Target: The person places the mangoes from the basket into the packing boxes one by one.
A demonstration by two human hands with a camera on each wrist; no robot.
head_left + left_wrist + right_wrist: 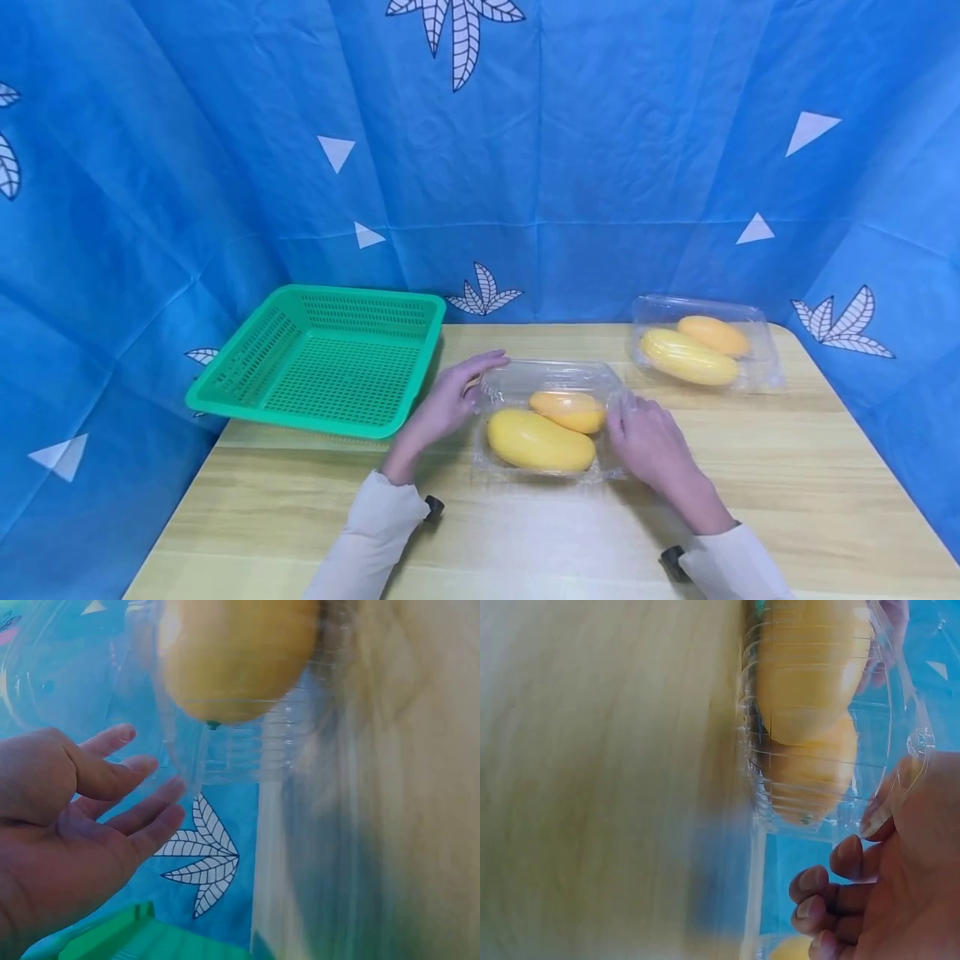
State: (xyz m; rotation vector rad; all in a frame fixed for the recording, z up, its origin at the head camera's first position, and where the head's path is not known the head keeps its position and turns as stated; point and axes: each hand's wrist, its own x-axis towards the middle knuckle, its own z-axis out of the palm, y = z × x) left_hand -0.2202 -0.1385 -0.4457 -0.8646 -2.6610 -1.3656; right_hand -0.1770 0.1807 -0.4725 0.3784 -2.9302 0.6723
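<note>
A clear plastic box (540,377) stands at the middle of the table, holding a large yellow mango (538,442) and a smaller orange-yellow mango (567,411). At its left end is my left hand (448,402), fingers loosely extended along the edge. The left wrist view has those fingertips (169,791) right by the plastic wall, with a mango's green stem end visible through it. My right hand (651,437) pinches the box's right edge. Seen in the right wrist view, the thumb (877,821) lies against the rim and the other fingers curl below.
To the left sits a green plastic basket (315,414) with perforated walls. A second clear box (767,354) with two yellow fruits (688,357) stands at the table's back right. Blue patterned cloth (600,167) hangs behind and on both sides of the wooden table (795,483).
</note>
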